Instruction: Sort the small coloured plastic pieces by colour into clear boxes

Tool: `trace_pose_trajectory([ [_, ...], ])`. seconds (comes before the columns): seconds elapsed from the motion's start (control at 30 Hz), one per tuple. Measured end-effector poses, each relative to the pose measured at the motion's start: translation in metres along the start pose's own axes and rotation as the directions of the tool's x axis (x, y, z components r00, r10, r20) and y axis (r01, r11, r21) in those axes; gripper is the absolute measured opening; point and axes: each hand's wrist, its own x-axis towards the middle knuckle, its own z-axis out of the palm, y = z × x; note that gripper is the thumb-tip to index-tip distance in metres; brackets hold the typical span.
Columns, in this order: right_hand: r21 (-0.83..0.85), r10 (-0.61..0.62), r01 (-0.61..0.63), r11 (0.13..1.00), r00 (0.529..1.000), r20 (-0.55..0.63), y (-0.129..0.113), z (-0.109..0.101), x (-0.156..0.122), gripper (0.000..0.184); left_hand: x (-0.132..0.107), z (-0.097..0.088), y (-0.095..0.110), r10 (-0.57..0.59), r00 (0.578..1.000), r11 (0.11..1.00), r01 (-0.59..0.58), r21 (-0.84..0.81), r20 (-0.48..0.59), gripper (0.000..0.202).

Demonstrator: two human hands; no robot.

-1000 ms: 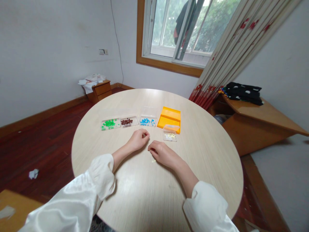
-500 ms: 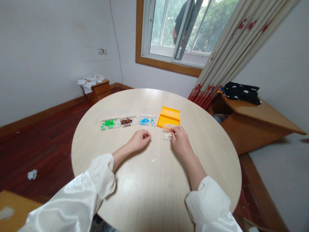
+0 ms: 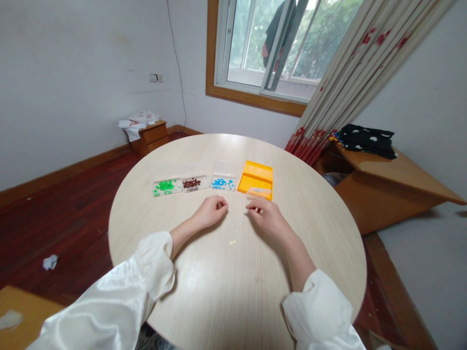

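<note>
On the table my left hand (image 3: pixel 211 211) rests with its fingers curled and thumb against them; anything inside is hidden. To the right, my right hand (image 3: pixel 268 216) covers the front of a small clear plastic box (image 3: pixel 260 192) with a raised lid. Its thumb and forefinger are pinched together at the box's left edge, and I cannot make out anything between them. Between and nearer than the hands lie several tiny cream pieces (image 3: pixel 233 242). Just behind the clear box stands an open yellow case (image 3: pixel 257 168).
Left of the yellow case, open clear boxes hold small blue pieces (image 3: pixel 221 183), brown pieces (image 3: pixel 191 183) and green pieces (image 3: pixel 165 185). All stand on a round pale table (image 3: pixel 211 287). A tilted wooden cabinet (image 3: pixel 386 194) with dark cloth (image 3: pixel 367 141) is at the right.
My right hand has shifted left and slightly toward me, from inside the clear box to its front left edge. My left hand has stayed in place.
</note>
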Motion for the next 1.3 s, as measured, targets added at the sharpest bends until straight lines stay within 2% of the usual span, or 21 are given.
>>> trace_pose_trajectory([
  [0.03, 0.048, -0.003, -0.002, 0.999, 0.994, 0.113, -0.005, 0.001, -0.001, 0.018, 0.0, 0.0, 0.0, 0.0, 1.0, 1.0, 0.0, -0.001, 0.001, 0.012],
  [0.1, 0.116, -0.017, -0.022, 0.993, 0.947, 0.32, -0.015, 0.003, -0.004, 0.017, 0.0, 0.0, -0.001, 0.004, 1.0, 1.0, -0.004, -0.003, -0.003, 0.012],
  [0.2, 0.131, -0.026, -0.038, 0.991, 0.891, 0.453, -0.026, 0.007, -0.007, 0.021, 0.0, 0.0, -0.001, 0.009, 1.0, 1.0, -0.009, -0.007, -0.011, 0.012],
  [0.43, 0.115, -0.03, -0.034, 0.993, 0.859, 0.512, -0.03, 0.008, -0.009, 0.024, 0.0, 0.0, -0.002, 0.009, 1.0, 1.0, -0.009, -0.002, -0.009, 0.012],
  [0.63, 0.145, 0.009, -0.119, 0.982, 0.8, 0.6, -0.033, 0.002, -0.011, 0.025, 0.0, 0.0, -0.001, 0.005, 1.0, 1.0, -0.005, 0.007, -0.006, 0.012],
  [0.73, 0.117, 0.015, -0.113, 0.987, 0.78, 0.625, -0.034, 0.003, -0.012, 0.027, 0.0, -0.001, 0.001, -0.002, 1.0, 1.0, 0.002, 0.006, -0.004, 0.012],
  [0.97, 0.068, -0.019, -0.027, 0.997, 0.805, 0.593, -0.032, 0.008, -0.012, 0.025, 0.0, 0.0, 0.0, 0.004, 1.0, 1.0, -0.004, 0.005, 0.0, 0.012],
  [1.3, 0.032, 0.007, -0.032, 0.999, 0.802, 0.598, -0.034, 0.009, -0.011, 0.021, 0.0, -0.001, 0.0, -0.002, 1.0, 1.0, 0.002, 0.012, 0.003, 0.012],
])
